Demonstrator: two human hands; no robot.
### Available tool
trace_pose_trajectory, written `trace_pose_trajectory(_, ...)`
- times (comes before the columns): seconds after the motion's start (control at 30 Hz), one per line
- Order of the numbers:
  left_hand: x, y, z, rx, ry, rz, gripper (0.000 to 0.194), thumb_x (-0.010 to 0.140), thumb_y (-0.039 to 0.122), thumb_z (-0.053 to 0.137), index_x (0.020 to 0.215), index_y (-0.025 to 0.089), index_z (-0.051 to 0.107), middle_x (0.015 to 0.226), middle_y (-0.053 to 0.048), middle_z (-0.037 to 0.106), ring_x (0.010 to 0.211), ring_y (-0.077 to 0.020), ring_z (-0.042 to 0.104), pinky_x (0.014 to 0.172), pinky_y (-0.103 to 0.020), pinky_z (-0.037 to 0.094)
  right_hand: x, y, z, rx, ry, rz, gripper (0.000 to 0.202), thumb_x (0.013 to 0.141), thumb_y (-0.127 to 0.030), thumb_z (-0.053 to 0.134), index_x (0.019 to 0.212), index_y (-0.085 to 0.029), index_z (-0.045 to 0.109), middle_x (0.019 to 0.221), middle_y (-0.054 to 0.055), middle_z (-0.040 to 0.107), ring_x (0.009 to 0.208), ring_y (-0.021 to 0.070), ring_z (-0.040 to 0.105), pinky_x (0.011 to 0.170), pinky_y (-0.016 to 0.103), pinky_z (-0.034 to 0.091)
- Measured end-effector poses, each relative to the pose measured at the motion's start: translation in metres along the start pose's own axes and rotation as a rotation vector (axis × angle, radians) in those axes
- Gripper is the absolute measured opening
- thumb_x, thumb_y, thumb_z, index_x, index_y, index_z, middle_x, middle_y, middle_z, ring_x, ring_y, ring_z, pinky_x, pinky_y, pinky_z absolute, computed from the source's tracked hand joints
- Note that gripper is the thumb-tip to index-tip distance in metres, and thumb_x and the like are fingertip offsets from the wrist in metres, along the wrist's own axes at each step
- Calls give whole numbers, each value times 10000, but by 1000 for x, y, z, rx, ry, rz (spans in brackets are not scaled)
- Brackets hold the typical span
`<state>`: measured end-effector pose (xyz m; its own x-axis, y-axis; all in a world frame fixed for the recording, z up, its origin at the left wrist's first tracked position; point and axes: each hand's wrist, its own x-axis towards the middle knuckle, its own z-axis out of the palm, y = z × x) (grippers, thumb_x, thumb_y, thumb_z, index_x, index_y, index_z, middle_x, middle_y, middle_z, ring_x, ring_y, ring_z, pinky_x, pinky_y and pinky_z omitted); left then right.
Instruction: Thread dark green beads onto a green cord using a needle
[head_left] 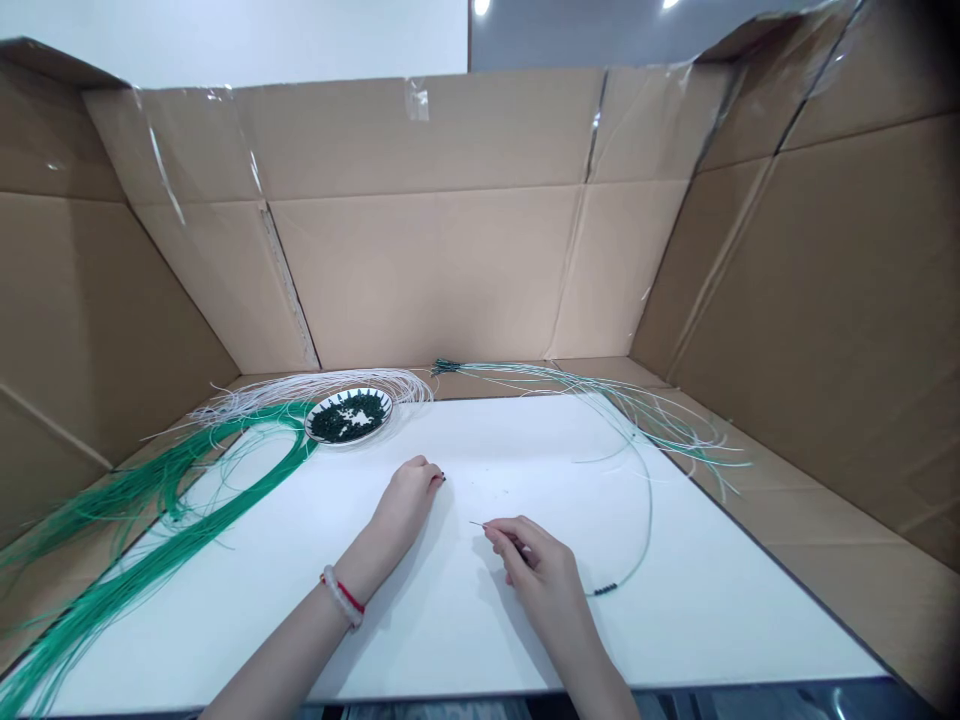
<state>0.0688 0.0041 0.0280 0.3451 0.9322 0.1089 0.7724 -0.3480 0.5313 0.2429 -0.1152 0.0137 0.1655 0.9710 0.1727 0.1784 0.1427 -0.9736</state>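
My left hand (409, 497) is closed in a pinch, with a small dark bead (442, 477) showing at its fingertips. To its right and nearer me, my right hand (534, 552) pinches a thin cord, whose short end (476, 523) sticks out to the left past the fingertips. The two hands are apart. From beside my right wrist the pale green cord (649, 500) curves up across the board, with a short row of dark beads (605, 589) threaded on it. The part inside my right hand is hidden.
A white plate (309, 428) of dark green beads (352, 414) stands at the back left. Green strands (202, 540) and white strands (300, 385) lie around it. Beaded cords (525, 371) stretch along the back right. Cardboard walls (427, 270) enclose the white board (420, 640).
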Motion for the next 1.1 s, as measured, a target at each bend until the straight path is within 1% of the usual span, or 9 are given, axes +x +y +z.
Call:
trace_pose_trajectory(0.1,-4,1,-4,-136,15,-7,235,985,310,657,1171,167,676,1192,-86,706,1007,-243,704,870,-459,594,2,0,1,40,16,5,329,878,-506,723,836,-199,833,740,31,647,599,176,553,532,280,479)
trace_pose_trajectory(0.2,-21,7,-14,-339,17,-24,158,981,294,649,978,148,709,948,-44,741,847,-204,714,791,-399,595,4,-5,5,105,8,17,335,844,-505,757,809,-183,841,741,37,659,577,160,550,495,271,492)
trace_pose_trajectory(0.27,-38,14,-23,-497,6,-37,167,956,261,625,894,144,727,780,-29,729,712,-185,694,709,-343,580,6,-12,9,154,-15,17,314,839,-480,765,797,-175,825,778,49,689,605,163,584,499,266,521)
trace_pose_trajectory(0.4,-74,25,-39,-730,52,-95,198,861,325,664,879,152,759,729,-41,718,658,-185,651,595,-286,514,4,-31,23,229,-36,1,258,885,-432,720,814,-184,735,768,37,701,703,195,675,629,297,588)
trace_pose_trajectory(0.53,-99,29,-49,-881,133,-131,137,831,313,732,858,184,771,807,-37,716,700,-171,637,641,-271,517,-4,-47,38,239,-51,-16,177,895,-344,689,791,-202,702,826,51,740,783,211,708,705,316,569)
trace_pose_trajectory(0.63,-111,26,-53,-1041,219,-96,65,810,266,799,785,207,788,774,-4,684,655,-129,600,630,-222,494,-10,-58,46,264,-104,-25,143,862,-267,692,737,-215,648,881,58,750,848,218,701,745,329,579)
trace_pose_trajectory(0.7,-116,22,-54,-1122,234,-35,72,811,265,830,764,216,808,737,3,662,634,-118,593,615,-206,491,-13,-65,50,319,-163,-24,173,846,-237,693,716,-226,579,916,60,753,850,207,696,775,334,592)
trace_pose_trajectory(0.87,-126,10,-53,-1147,219,112,86,864,329,809,852,251,843,763,-11,669,632,-110,618,600,-190,510,-16,-79,56,356,-274,-80,191,825,-153,670,707,-229,540,935,37,748,816,169,697,781,295,569)
trace_pose_trajectory(1.1,-133,3,-60,-1063,264,121,71,878,337,797,867,281,840,768,1,679,638,-89,614,578,-151,476,-17,-90,61,190,-298,-165,217,769,-44,583,683,-231,516,941,-10,739,819,132,683,770,242,539)
